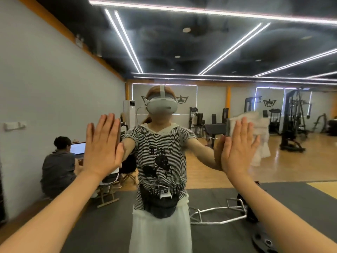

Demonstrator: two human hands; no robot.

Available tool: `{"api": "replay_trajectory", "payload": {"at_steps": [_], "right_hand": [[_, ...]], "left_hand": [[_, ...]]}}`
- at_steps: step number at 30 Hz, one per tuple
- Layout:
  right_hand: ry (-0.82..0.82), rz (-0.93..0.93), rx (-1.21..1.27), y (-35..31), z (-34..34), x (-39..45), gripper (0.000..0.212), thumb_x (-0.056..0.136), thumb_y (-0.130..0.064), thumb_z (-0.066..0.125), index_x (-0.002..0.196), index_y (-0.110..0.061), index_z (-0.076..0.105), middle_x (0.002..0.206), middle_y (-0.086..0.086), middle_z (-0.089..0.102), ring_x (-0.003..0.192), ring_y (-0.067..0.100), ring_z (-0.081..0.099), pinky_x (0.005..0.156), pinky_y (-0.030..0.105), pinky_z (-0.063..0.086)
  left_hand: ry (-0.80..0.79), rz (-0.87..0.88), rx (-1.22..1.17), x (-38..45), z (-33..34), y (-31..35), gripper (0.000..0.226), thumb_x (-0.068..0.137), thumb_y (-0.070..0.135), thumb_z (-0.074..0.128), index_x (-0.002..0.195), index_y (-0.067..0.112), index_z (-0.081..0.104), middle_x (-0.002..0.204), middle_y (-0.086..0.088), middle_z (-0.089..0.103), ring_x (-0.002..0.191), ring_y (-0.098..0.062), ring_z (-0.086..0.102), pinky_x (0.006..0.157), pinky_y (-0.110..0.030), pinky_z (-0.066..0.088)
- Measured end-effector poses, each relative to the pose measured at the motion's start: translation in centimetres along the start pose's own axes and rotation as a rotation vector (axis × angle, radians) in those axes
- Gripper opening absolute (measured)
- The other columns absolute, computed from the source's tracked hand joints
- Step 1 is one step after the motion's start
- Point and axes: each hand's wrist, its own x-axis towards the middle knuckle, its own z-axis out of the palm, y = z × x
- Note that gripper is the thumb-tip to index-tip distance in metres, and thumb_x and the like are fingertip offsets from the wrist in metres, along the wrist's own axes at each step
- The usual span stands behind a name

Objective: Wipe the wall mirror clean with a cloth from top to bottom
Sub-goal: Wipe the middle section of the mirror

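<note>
The wall mirror (218, 52) fills nearly the whole view and reflects a gym and my own figure in a striped shirt and headset. My left hand (102, 145) lies flat on the glass at chest height, fingers straight and together, holding nothing. My right hand (238, 148) is flat too, pressing a white cloth (255, 125) against the glass. The cloth shows above and to the right of the fingers, and a loose end hangs down to the right. Both arms reach forward from the bottom corners.
The reflection shows gym machines (291, 123) at the back right, a silver hex bar (217, 214) on dark floor mats behind me, and a seated person (58, 165) with a laptop at the left wall. The real grey wall (36, 88) runs along the left.
</note>
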Motion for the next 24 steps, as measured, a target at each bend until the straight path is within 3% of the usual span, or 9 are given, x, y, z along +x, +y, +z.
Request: {"api": "replay_trajectory", "payload": {"at_steps": [2,4,8,12,15,20,24], "right_hand": [[0.033,0.179,0.028,-3.7,0.9,-0.4,0.060,0.099,-0.035,0.018,0.151,-0.004,0.020,0.158,0.012,0.020,0.146,0.029,0.016,0.116,0.040,0.000],[0.026,0.209,0.046,-7.2,1.5,-1.0,0.061,0.099,-0.035,0.019,0.151,-0.003,0.021,0.159,0.013,0.019,0.146,0.030,0.015,0.116,0.042,0.001],[-0.053,0.015,0.039,-12.8,2.8,-3.2,0.059,0.100,-0.035,0.022,0.151,-0.007,0.016,0.158,0.008,0.008,0.146,0.023,0.006,0.117,0.041,-0.005],[-0.109,-0.090,0.077,-12.2,2.4,-3.4,0.056,0.100,-0.030,0.025,0.152,-0.012,0.010,0.158,0.005,0.012,0.146,0.015,0.002,0.118,0.034,-0.010],[-0.138,-0.163,0.050,-8.1,1.4,-2.4,0.054,0.100,-0.029,0.025,0.151,-0.011,0.022,0.156,0.009,0.025,0.145,0.024,0.019,0.117,0.032,-0.007],[-0.135,0.178,0.031,-1.0,-1.0,0.0,0.056,0.099,-0.032,0.014,0.151,-0.013,0.006,0.161,0.005,0.010,0.148,0.023,0.004,0.118,0.045,-0.003],[-0.066,0.401,0.048,-2.6,-1.0,0.5,0.056,0.102,-0.024,0.020,0.155,-0.012,0.010,0.163,0.005,0.005,0.150,0.025,0.001,0.118,0.048,-0.007]], "left_hand": [[0.019,0.012,-0.012,-0.1,0.1,0.0,0.070,0.088,0.033,0.034,0.148,0.001,0.023,0.155,-0.020,0.023,0.148,-0.013,-0.012,0.120,-0.038,-0.010],[0.039,0.017,-0.019,-0.1,0.1,0.0,0.069,0.088,0.033,0.033,0.149,0.001,0.023,0.155,-0.020,0.023,0.148,-0.013,-0.012,0.120,-0.038,-0.009],[0.043,0.017,-0.030,-0.1,0.1,-0.1,0.070,0.087,0.033,0.034,0.149,0.003,0.021,0.155,-0.020,0.024,0.148,-0.012,-0.012,0.119,-0.040,-0.006],[0.038,0.022,-0.043,-0.1,0.2,-0.4,0.069,0.088,0.034,0.033,0.149,0.004,0.022,0.156,-0.018,0.024,0.148,-0.012,-0.010,0.119,-0.039,-0.006],[0.057,0.027,-0.067,-0.1,0.2,-0.5,0.069,0.087,0.034,0.034,0.148,0.003,0.025,0.155,-0.018,0.026,0.149,-0.012,-0.009,0.119,-0.038,-0.006],[0.075,0.022,-0.082,-0.1,0.4,-0.4,0.068,0.087,0.034,0.033,0.147,0.002,0.027,0.155,-0.020,0.028,0.148,-0.011,-0.009,0.119,-0.038,-0.007],[0.064,0.035,-0.044,-0.2,0.5,-0.3,0.070,0.087,0.034,0.032,0.149,0.002,0.023,0.157,-0.018,0.021,0.149,-0.015,-0.011,0.119,-0.041,-0.008]]}}
